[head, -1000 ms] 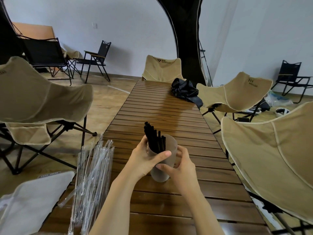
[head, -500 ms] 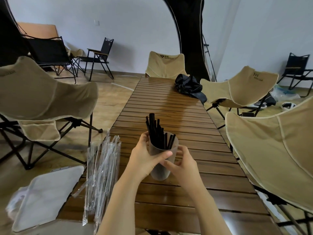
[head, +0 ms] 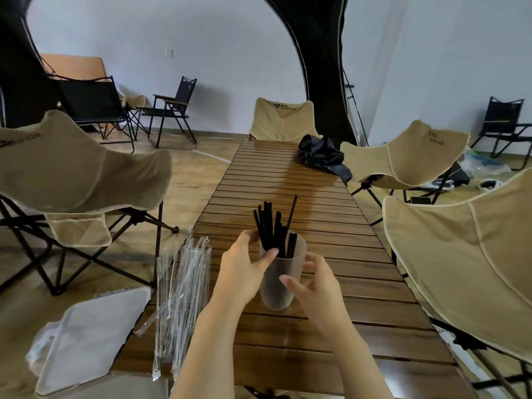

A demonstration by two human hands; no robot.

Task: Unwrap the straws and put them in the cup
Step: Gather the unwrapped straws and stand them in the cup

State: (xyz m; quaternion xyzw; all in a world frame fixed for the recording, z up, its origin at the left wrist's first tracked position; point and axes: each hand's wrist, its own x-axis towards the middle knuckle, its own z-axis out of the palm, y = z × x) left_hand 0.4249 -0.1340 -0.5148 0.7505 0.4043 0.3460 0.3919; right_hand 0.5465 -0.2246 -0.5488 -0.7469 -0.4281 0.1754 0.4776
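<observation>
Frosted cup (head: 276,295) of black straws (head: 266,226); left hand (head: 243,272) and right hand (head: 318,283) clasp its sides, thumbs frontward.

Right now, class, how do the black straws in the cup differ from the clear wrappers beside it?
The black straws stand in the cup; the clear wrappers lie flat on the table. Straws are opaque, wrappers see-through. Both are long, thin and bundled together.

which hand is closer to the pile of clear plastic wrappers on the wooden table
Left. The left hand grips the frosted plastic cup beside the clear wrapper pile; the right hand holds the cup's opposite side, farther off.
</observation>
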